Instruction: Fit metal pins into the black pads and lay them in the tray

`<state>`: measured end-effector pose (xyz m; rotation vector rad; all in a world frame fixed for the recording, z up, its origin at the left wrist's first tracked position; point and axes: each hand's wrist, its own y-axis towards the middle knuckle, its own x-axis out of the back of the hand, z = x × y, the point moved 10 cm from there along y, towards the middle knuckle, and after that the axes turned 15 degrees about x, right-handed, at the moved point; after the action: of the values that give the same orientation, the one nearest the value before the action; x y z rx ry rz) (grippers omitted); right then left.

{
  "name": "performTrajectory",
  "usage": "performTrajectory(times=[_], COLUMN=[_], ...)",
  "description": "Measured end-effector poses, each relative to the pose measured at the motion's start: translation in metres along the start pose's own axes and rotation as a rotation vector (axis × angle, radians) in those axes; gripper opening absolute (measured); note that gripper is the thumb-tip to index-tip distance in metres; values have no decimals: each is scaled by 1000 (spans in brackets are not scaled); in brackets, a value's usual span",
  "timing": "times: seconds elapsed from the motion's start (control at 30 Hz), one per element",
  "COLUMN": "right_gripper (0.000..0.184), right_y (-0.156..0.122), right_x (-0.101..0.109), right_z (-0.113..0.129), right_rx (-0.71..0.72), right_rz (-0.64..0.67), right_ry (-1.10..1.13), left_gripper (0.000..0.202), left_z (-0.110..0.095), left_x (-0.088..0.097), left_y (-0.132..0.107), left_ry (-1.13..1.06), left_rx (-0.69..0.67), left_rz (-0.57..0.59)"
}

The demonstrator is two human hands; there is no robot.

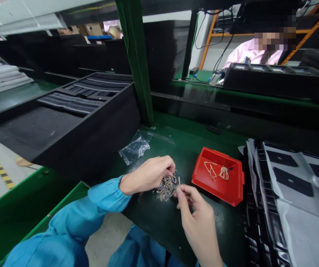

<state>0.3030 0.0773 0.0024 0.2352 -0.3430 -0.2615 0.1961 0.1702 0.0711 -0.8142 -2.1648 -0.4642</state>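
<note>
A loose pile of small, thin tan and metallic pieces (165,191) lies on the dark green tabletop. My left hand (153,172) reaches over the pile from the left, fingers curled down and closed; whatever is between them is hidden. On the pile's right side, my right hand (196,213) pinches a small thin piece (179,180) between thumb and index finger. Its exact kind is too small to make out. Right of the hands sits a red plastic tray (217,189) with bent cream-coloured strips (223,173) in it.
A clear plastic bag (137,146) lies behind my left hand. To the left stands a large black box (92,137) with slotted dividers. Stacked sheets with black pads (292,181) border the right side. A green post (137,63) rises behind; a person in pink (241,52) sits across.
</note>
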Motion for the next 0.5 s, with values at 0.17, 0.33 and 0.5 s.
performTrajectory(times=[0.17, 0.33, 0.5], right_gripper=[26, 19, 10], right_y=[-2, -1, -16], right_x=[4, 2, 18], right_z=[-3, 9, 48], right_rx=[-49, 31, 209], right_rz=[-51, -72, -148], right_ry=[75, 107, -51], left_gripper=[17, 7, 19], left_z=[-11, -3, 38], left_x=[9, -11, -14], left_y=[-25, -43, -54], left_ry=[3, -539, -1014], left_rx=[14, 224, 405], left_rz=[-222, -282, -485])
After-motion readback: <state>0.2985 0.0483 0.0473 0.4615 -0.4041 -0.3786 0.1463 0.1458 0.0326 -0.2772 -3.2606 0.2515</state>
